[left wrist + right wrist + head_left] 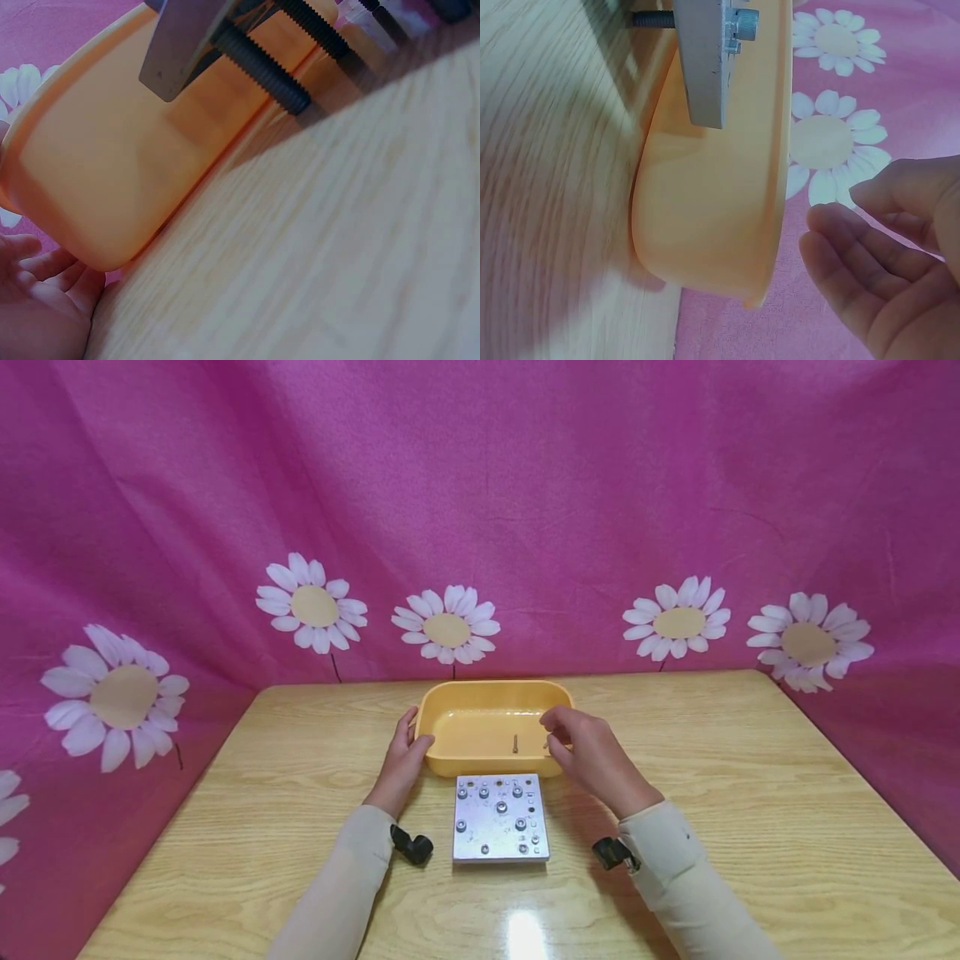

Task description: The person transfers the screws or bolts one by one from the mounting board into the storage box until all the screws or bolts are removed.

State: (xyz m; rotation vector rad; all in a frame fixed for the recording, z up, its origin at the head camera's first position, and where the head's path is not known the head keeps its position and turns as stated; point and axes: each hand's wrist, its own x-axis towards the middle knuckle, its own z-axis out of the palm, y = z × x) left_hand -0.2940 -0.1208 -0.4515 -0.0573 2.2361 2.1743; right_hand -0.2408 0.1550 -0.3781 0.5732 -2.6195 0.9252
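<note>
While the left hand [401, 762] holds one tub edge [426, 717], the right hand [592, 752], grip parted, overhangs the other

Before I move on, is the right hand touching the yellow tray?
Apart. In the right wrist view, pink cloth shows between the right hand and the rim of the yellow tray.

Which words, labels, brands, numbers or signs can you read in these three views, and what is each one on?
None that can be read.
Metal plate: small marks and holes, too small to tell whether any is lettering.
Bolt head: any marking is too small and blurred to read.
Yellow tray: no lettering visible.
Pink curtain: printed flowers, no readable text.
</note>
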